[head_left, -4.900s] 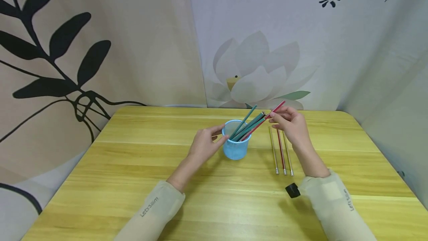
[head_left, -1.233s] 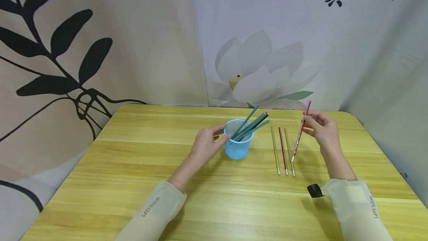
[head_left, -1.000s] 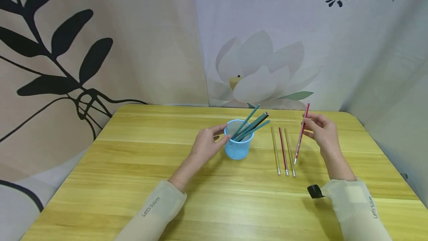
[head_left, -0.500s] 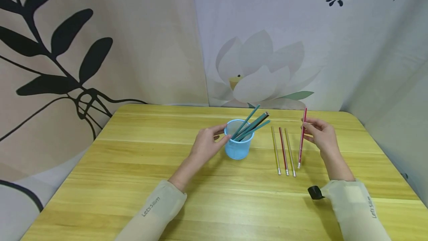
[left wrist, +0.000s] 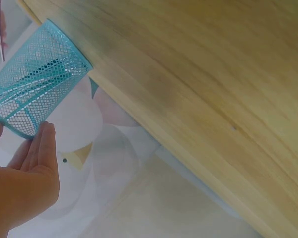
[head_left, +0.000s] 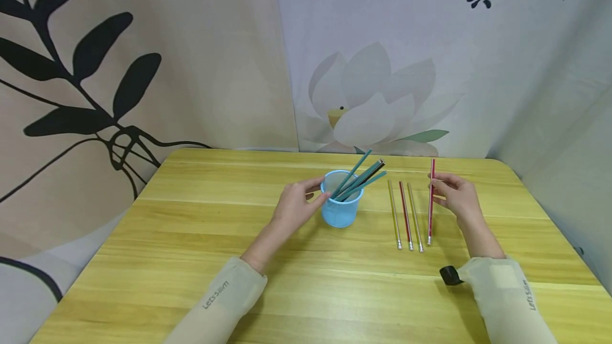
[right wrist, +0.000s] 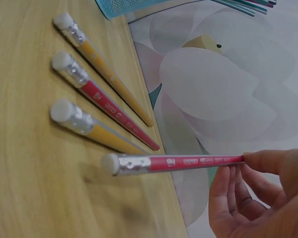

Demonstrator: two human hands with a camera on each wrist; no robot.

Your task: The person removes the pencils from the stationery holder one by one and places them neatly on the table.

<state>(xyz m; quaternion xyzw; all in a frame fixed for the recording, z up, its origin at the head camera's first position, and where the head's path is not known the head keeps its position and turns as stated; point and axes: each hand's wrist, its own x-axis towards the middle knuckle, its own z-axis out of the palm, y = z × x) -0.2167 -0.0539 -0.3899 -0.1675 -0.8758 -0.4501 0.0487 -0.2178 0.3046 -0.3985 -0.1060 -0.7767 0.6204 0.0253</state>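
My right hand [head_left: 456,195] pinches a red pencil [right wrist: 193,162] between thumb and fingers, its white eraser end toward me and just above the table. To its left lie a yellow pencil [head_left: 415,216], a red pencil [head_left: 405,215] and another yellow pencil [head_left: 394,214], side by side, erasers toward me. My left hand [head_left: 298,206] grips the rim of a blue mesh pencil cup [head_left: 340,214], thumb on the near side and fingers behind. Several teal pencils [head_left: 356,182] and a dark one lean to the right inside the cup.
All this stands on a wooden table [head_left: 191,238]. Behind its far edge hangs a printed curtain [head_left: 215,57] with leaves and a lotus. A black wrist camera [head_left: 450,275] sticks out from my right sleeve.
The red pencil came out of the cup in my right hand, which moved right, then lowered it and turned it nearly parallel to the row. My left hand stays on the cup.
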